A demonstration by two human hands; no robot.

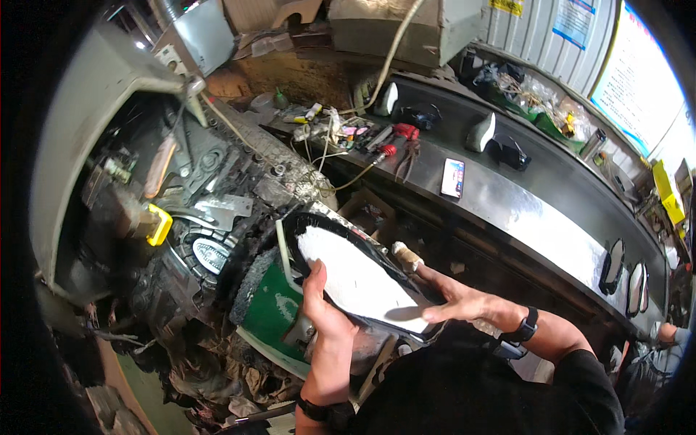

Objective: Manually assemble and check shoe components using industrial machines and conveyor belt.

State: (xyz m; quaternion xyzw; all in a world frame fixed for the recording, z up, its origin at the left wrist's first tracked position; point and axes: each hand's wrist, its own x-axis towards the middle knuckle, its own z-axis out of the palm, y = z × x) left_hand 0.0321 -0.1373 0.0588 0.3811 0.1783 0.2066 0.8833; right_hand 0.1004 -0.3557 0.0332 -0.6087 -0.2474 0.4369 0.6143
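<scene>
A grey machine housing (80, 109) curves along the left side, its outer edge lost in the black rim. In its dim hollow lie an orange-handled tool (161, 167) and a yellow bracket (159, 225), with metal parts too dark to make out. Below, a pile of scraps (217, 370) blurs into shadow. A green panel (268, 308) is partly covered by the left hand (330, 319), whose thumb presses the near edge of a shoe (355, 275); its other fingers are hidden beneath. The shoe, white face up and dark-edged, is held between both hands in front of the person, above the gap beside the bench (540, 221). The right hand (464, 301) grips its near end, thumb on the white, one finger wrapped. A phone (452, 178) lies on the bench. At the right edge, a co-worker's hand (665, 333) is cut off.
</scene>
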